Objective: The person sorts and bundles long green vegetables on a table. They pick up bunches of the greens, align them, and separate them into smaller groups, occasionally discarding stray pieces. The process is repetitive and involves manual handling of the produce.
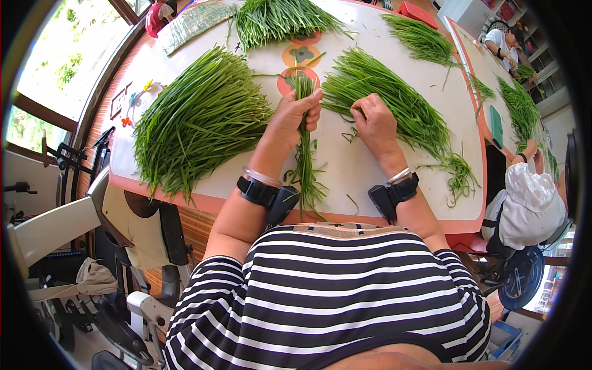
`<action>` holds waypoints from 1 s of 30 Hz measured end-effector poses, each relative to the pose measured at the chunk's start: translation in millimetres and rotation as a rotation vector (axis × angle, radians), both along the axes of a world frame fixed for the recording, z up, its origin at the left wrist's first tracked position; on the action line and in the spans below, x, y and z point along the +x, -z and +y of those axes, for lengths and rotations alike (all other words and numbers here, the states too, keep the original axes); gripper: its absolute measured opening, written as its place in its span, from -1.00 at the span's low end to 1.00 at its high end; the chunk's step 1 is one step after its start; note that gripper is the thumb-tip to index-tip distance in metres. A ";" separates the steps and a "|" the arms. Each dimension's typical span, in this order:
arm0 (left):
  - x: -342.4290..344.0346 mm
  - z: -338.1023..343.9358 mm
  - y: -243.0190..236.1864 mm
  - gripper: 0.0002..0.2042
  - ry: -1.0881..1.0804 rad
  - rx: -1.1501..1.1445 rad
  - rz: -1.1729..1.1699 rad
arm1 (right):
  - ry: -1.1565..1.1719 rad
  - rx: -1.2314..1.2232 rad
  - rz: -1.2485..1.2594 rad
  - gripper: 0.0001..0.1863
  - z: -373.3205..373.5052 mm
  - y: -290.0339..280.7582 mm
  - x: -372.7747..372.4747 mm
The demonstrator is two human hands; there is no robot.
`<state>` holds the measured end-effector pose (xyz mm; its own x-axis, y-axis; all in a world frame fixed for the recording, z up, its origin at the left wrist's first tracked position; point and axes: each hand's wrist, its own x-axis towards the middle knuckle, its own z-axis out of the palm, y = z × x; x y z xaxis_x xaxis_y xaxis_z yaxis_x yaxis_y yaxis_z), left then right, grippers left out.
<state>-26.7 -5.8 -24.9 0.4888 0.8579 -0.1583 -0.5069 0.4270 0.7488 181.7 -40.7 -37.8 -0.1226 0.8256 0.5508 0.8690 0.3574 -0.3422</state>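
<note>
My left hand is closed around a slim bunch of garlic chives, held upright over the table with the loose leaf ends hanging toward me. To its right, my right hand is closed in a pinch; what its fingertips hold, if anything, cannot be made out. A thin green scrap shows just below those fingers. A large heap of garlic chives lies left of my left hand. Another long pile stretches behind and to the right of my right hand.
The white table has a pink edge and printed flowers. More chives lie at the far side, beside a patterned packet. Trimmed leaves lie at the right. Other people sit at an adjoining table. Exercise equipment stands at left.
</note>
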 end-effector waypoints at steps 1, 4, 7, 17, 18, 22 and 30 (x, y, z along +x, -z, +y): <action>2.7 -1.3 0.9 -0.82 -0.015 0.016 0.032 | -0.010 0.034 0.064 -0.92 0.8 0.3 0.6; 8.1 -2.7 5.8 -0.83 -0.044 0.052 0.111 | -0.052 0.110 0.226 -0.90 2.4 -1.4 -0.2; 16.1 -8.9 2.4 -0.84 -0.110 0.068 0.168 | -0.085 0.081 0.289 -0.89 -3.6 -5.2 -4.9; 3.2 -5.2 -12.7 -0.69 -0.247 0.187 -0.107 | -0.090 0.025 0.310 -0.90 -6.1 -9.0 0.1; -4.5 -1.5 -10.5 -0.67 -0.189 0.172 -0.269 | -0.080 0.087 0.301 -0.91 -2.3 -6.1 3.4; -20.1 5.6 -7.6 -0.66 0.087 0.192 -0.497 | -0.061 0.111 -0.019 -0.91 -2.5 -0.8 5.9; -7.2 -0.7 -4.3 -0.83 -0.013 0.067 -0.041 | -0.034 0.100 -0.047 -0.94 1.9 4.5 6.4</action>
